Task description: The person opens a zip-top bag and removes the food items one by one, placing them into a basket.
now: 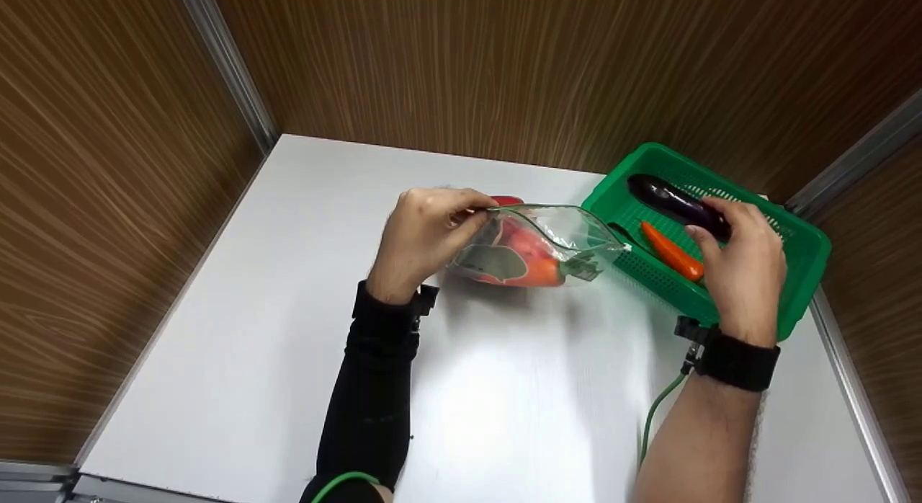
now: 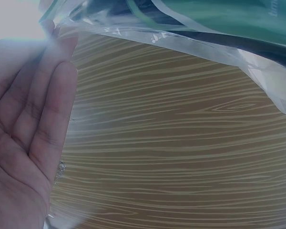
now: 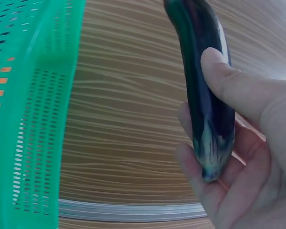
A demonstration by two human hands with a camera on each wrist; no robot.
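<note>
Eggplant (image 3: 202, 90) | my right hand (image 1: 742, 265) clamps its stem end; left hand (image 1: 425, 233) pinches zip bag (image 1: 536, 243) rim | risk: bag mouth sags, eggplant snags.

The eggplant (image 3: 200, 71) runs off the top edge — its stem end hidden behind the right hand (image 1: 745, 265).

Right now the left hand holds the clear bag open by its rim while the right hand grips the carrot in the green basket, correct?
Not quite. The right hand grips the eggplant, not the carrot, as the right wrist view shows. The left hand does hold the clear bag by its rim, beside the green basket.
</note>
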